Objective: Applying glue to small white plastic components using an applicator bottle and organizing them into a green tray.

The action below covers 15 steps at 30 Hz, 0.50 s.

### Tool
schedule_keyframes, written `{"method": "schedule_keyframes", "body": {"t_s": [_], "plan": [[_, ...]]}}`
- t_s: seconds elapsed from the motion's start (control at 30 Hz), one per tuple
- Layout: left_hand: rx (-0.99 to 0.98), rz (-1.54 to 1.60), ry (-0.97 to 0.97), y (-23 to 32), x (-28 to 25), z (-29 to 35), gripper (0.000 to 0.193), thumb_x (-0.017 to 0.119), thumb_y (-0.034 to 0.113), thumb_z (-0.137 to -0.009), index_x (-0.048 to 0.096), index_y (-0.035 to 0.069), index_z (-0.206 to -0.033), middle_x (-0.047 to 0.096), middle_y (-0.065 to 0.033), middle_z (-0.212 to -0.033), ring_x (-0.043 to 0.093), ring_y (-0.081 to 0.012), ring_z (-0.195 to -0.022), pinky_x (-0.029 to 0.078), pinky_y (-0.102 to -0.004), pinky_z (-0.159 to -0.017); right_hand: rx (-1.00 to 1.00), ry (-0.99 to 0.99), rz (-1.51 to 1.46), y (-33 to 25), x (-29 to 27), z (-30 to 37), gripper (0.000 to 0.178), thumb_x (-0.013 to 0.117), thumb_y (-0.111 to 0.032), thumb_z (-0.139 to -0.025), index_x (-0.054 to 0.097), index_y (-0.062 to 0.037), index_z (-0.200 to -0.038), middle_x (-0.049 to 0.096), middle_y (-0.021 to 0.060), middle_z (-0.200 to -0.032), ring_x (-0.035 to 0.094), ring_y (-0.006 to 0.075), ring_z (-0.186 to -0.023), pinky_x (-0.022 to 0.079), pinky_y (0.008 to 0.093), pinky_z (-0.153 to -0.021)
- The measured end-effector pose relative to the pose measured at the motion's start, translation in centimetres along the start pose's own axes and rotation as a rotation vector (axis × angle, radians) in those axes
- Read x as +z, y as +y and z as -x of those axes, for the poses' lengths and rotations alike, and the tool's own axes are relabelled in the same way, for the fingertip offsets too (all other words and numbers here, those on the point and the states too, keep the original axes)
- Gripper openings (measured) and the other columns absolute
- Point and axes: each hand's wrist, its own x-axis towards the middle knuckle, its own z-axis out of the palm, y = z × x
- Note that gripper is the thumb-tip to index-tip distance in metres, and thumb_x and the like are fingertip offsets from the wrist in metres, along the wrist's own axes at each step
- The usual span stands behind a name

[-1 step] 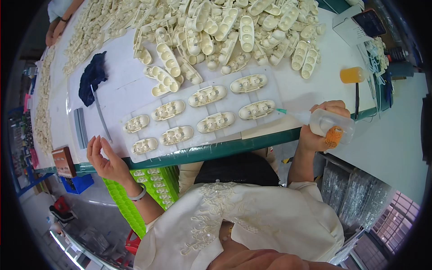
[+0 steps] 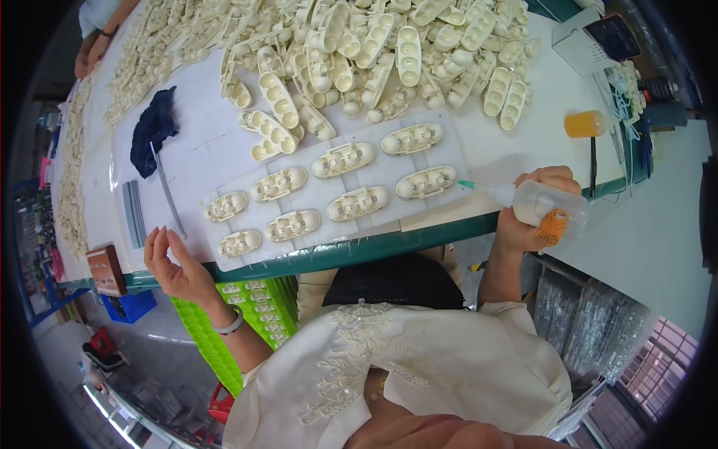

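My right hand (image 2: pixel 532 217) is wrapped round a clear squeeze bottle (image 2: pixel 574 206) with an orange patch. Its thin nozzle, with a green tip (image 2: pixel 465 184), points left and reaches the right end of the nearest cream oval shell (image 2: pixel 425 182). Several such shells, each with round parts inside, sit in two rows on a translucent white board (image 2: pixel 299 209). At the table's front edge my left hand (image 2: pixel 178 269) is held palm up, fingers apart and with nothing in it, beside the board's left end.
A heap of cream shells (image 2: pixel 374 52) covers the far side. At left are a dark blue cloth (image 2: pixel 154 131), grey strips (image 2: pixel 134 213) and a brown block (image 2: pixel 106 271). An orange-filled jar (image 2: pixel 585 124) and a phone (image 2: pixel 613 37) are far right. A green tray (image 2: pixel 224 337) stands below the table.
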Motion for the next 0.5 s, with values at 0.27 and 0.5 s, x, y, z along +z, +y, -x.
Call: {"method": "schedule_keyframes", "body": {"t_s": [0.27, 0.5], "plan": [[0.03, -0.053, -0.018, -0.1, 0.1, 0.0, 0.01, 0.06, 0.005, -0.083, 0.063, -0.003, -0.09, 0.058, -0.0113, -0.101, 0.054, -0.0195, -0.096, 0.045, -0.0284, -0.079, 0.106, -0.126, -0.117, -0.4, -0.6, 0.2, 0.016, 0.064, -0.003, -0.07, 0.05, -0.0024, -0.08, 0.046, 0.0065, -0.079, 0.05, 0.0191, -0.072, 0.04, 0.0254, -0.058], [-0.022, 0.056, 0.016, 0.0, 0.2, 0.1, 0.015, 0.06, 0.004, -0.084, 0.061, -0.002, -0.098, 0.057, -0.0105, -0.104, 0.055, -0.0168, -0.088, 0.046, -0.0264, -0.075, 0.426, -0.074, -0.913, -0.6, -2.5, -1.2, 0.061, 0.07, -0.037, -0.074, 0.041, 0.0007, -0.111, 0.049, 0.0142, -0.105, 0.055, 0.0157, -0.064, 0.047, 0.0266, -0.053]]}}
